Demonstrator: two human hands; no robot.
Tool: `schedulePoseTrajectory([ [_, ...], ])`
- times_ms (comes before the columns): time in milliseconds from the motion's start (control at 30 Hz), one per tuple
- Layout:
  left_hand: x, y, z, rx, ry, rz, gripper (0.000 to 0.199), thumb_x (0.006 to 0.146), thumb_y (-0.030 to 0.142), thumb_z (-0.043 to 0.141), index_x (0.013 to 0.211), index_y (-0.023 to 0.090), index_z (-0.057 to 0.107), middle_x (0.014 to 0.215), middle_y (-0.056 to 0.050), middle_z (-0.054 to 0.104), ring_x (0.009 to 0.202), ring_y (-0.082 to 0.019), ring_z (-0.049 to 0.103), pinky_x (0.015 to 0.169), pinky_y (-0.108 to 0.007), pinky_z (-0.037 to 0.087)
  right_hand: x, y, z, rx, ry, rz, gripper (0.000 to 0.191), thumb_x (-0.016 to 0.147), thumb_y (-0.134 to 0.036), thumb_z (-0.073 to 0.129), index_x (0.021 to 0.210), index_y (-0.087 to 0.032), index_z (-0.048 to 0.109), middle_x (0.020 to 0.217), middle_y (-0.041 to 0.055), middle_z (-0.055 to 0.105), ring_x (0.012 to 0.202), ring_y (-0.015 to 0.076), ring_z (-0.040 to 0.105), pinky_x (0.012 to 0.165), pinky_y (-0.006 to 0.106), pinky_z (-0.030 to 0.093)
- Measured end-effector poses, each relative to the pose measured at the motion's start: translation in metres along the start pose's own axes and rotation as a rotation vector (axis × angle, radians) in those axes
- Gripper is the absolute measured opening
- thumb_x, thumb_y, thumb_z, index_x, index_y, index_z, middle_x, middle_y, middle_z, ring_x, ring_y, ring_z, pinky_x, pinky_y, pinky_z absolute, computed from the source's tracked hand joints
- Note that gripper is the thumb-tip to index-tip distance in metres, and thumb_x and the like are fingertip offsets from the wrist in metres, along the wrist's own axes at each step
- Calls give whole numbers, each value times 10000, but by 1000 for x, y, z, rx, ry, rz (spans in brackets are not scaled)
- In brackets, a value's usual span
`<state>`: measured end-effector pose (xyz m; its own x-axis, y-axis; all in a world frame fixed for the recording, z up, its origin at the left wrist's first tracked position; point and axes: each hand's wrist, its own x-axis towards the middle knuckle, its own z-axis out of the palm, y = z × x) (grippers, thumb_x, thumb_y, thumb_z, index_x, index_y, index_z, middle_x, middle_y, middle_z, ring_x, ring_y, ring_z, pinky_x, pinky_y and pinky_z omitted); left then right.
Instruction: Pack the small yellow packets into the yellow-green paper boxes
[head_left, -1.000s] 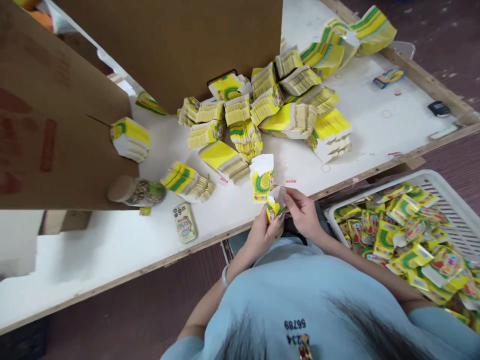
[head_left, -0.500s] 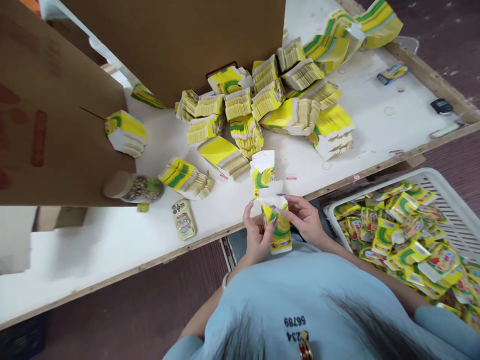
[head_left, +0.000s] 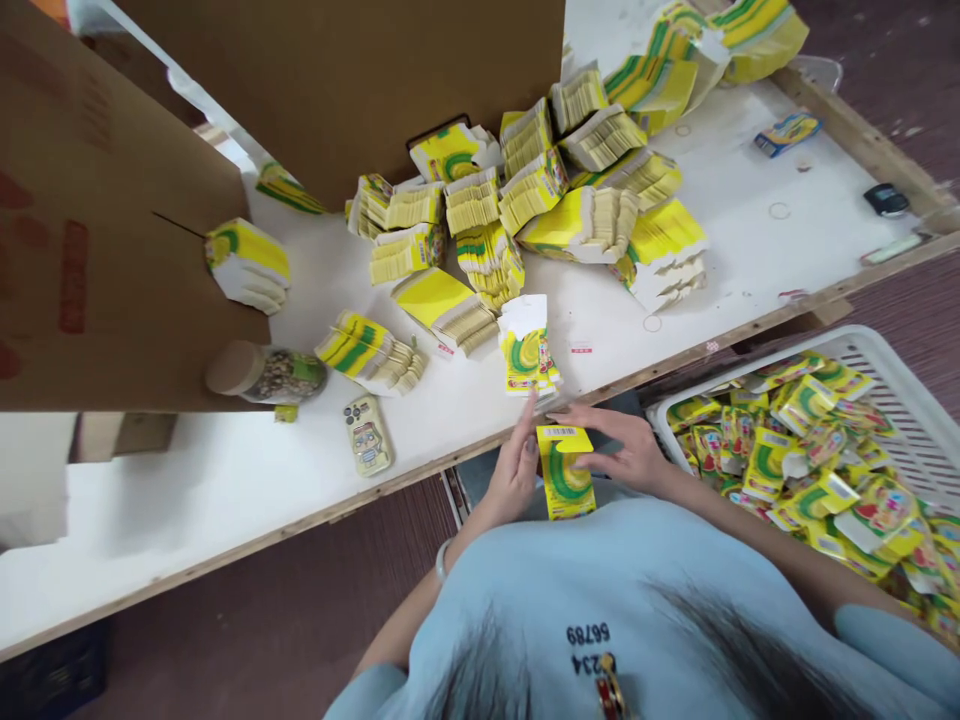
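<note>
A yellow and green carton (head_left: 567, 474) is upright in front of my body, just off the table's front edge. My right hand (head_left: 616, 450) grips it by its right side, thumb on the front face. At the carton's left side is my left hand (head_left: 516, 468), its index finger stretched toward the table and nothing seen in it. Just beyond my fingers, a small stack of flat cartons (head_left: 526, 350) lies on the white table (head_left: 465, 400). Behind it are several bundles of folded cartons (head_left: 474, 205).
At the right stands a white basket (head_left: 892, 385) full of yellow packets (head_left: 810, 450). A phone (head_left: 368, 436), a jar (head_left: 281, 376) and a carton bundle (head_left: 371, 352) are to the left. Large cardboard boxes (head_left: 127, 230) rise behind. A blue box (head_left: 787, 134) lies at the far right.
The carton's white top flap has folded down, and a barcode now shows along its top. My left hand has let go of its front and straightened its index finger.
</note>
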<state>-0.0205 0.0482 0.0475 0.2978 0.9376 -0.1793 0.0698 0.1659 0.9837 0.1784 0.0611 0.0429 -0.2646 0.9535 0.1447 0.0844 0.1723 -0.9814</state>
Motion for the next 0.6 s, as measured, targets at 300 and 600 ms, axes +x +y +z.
schedulePoseTrajectory([
  [300, 4, 17, -9, 150, -100, -42, 543, 992, 484, 496, 1437, 178, 547, 1434, -133, 607, 1281, -269, 610, 1112, -441, 472, 3, -13, -4, 298, -217, 414, 436, 801, -307, 737, 1217, -212, 648, 940, 42, 761, 805, 176, 729, 718, 301, 609],
  [600, 2, 10, -8, 261, -83, 21, 557, 1012, 483, 450, 1474, 176, 492, 1284, -127, 688, 1112, -250, 669, 960, -372, 545, 11, -17, -18, 360, -279, 445, 464, 774, -286, 751, 1229, -215, 701, 1037, 51, 785, 854, 185, 739, 783, 327, 612],
])
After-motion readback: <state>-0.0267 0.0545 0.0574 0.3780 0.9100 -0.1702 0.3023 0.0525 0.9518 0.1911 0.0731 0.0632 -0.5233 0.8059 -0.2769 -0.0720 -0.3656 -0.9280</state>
